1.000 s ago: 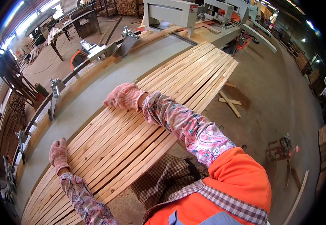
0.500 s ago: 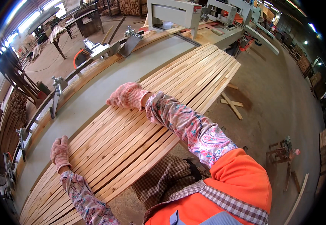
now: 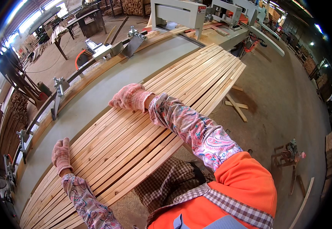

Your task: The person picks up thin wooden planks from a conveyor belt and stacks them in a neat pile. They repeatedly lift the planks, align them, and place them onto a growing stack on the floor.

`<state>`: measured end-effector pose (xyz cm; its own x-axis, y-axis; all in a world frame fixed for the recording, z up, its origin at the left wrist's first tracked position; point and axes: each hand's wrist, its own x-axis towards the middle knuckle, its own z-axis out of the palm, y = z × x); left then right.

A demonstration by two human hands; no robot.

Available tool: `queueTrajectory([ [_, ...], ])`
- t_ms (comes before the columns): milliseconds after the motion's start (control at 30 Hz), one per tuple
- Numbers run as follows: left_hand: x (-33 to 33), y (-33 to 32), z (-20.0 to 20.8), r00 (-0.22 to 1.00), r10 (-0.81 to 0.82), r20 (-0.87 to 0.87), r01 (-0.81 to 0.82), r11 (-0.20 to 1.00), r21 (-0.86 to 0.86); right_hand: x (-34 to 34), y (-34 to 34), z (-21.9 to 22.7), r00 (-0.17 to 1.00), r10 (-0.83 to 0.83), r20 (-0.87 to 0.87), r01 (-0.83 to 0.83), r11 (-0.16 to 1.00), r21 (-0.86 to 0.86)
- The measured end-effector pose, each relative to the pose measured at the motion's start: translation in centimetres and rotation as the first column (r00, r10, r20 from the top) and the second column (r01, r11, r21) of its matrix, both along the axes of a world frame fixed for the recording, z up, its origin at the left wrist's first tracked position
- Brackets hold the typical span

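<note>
Long, narrow pale wooden strips [image 3: 124, 143] lie side by side in a wide layer, running from lower left to upper right in front of me. Some dark gaps show between the nearer ones. My left hand [image 3: 62, 154], in a pink knitted glove, is closed on the far edge of the layer, toward its left end. My right hand [image 3: 129, 97], gloved alike, is closed over the same edge near the middle, its wrist above the strips. Both hands' fingertips are partly hidden. Beyond the strips runs the smooth grey bed [image 3: 143, 72] of a machine.
Metal clamps [image 3: 60, 88] stand along a wooden rail [image 3: 105, 63] at the bed's far side. A grey machine frame [image 3: 179, 13] rises at the far end. Crossed wooden pieces [image 3: 236, 105] are on the floor to the right, near a small metal stand [image 3: 288, 152].
</note>
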<state>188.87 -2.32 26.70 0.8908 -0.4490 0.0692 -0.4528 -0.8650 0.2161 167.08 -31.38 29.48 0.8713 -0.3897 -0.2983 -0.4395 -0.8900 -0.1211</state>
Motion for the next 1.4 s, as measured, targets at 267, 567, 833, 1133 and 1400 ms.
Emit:
queueTrajectory([
  [267,0.5,0.2,-0.4,1.000,-0.016,0.000,0.016,1.000,-0.010,-0.4,0.5,0.8,0.999,0.043,-0.007,-0.044,0.999,-0.021],
  [567,0.7,0.4,-0.7,0.996,-0.047,0.069,0.048,0.999,-0.013,-0.9,1.0,1.8,0.999,0.041,-0.029,-0.042,0.999,-0.016],
  [833,0.8,0.2,-1.1,0.990,-0.010,0.144,0.005,0.999,0.034,-0.9,0.7,1.0,0.997,0.011,0.079,-0.010,1.000,-0.021],
  [1133,0.8,-0.1,-1.2,0.989,-0.008,0.148,-0.002,0.998,0.066,-0.4,-1.0,-2.4,0.931,0.018,0.365,0.004,0.998,-0.059],
  [1400,0.3,-0.1,-0.7,0.992,-0.015,0.128,0.002,0.994,0.105,-0.7,-0.8,-2.1,0.927,0.037,0.372,-0.007,0.997,-0.081],
])
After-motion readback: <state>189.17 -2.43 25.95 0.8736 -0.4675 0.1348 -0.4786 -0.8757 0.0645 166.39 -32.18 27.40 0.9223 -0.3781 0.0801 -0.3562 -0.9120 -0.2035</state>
